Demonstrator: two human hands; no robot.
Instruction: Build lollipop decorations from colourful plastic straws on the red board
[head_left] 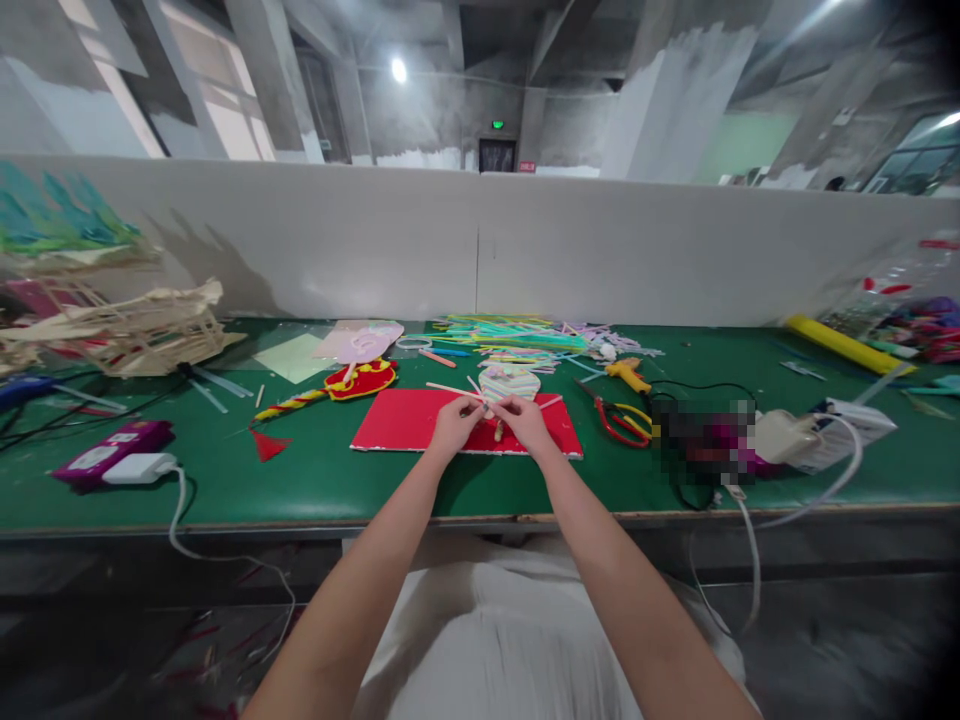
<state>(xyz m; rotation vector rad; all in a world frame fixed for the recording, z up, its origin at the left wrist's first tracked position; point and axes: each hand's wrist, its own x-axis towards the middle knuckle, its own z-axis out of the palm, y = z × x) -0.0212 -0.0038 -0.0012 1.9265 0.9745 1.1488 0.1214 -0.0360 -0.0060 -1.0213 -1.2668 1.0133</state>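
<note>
My feed shows left hand (454,424) and right hand (527,423) pinching a tiny piece (487,409) I can't identify, over a red rectangular board (394,422) near the tabletop's (300,495) front edge.

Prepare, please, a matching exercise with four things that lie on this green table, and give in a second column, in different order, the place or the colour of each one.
Things
1. Flat board
2. Pale striped piece
3. Tassel
4. Hand tool

Places and colours
A. Red and yellow handles, right of the board
B. Left of the board
C. Plain red, beneath the left hand and the right hand
D. Just beyond both hands

Right pairs: 1-C, 2-D, 3-B, 4-A
</note>
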